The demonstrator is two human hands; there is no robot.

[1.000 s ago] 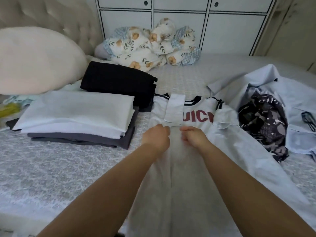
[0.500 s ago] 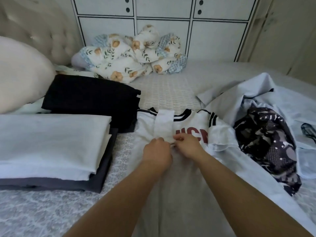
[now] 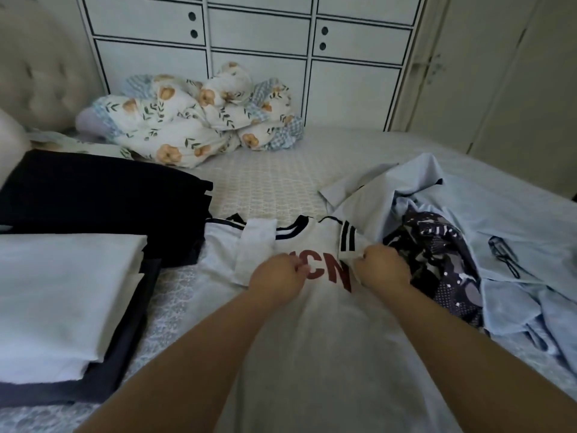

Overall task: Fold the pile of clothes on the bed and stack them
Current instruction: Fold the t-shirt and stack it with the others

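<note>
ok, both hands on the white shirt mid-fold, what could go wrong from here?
1. The right hand grips the striped sleeve right beside the dark patterned garment; it could snag and drag that along.
2. The left hand holds a folded-in sleeve; letting go early may let it spring open.
3. The white shirt borders the folded stack; smoothing could nudge it.

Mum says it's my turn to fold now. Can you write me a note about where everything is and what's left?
Left hand: curled, pinching the white T-shirt by its red letters.
Right hand: gripping the shirt's striped right sleeve.
The shirt lies flat in front of you, left sleeve folded in.
Done: a white-and-grey folded stack on the left, black folded clothes behind it.
Left: finish this shirt and stack it, then fold the light blue garments and the dark patterned garment on the right.
</note>
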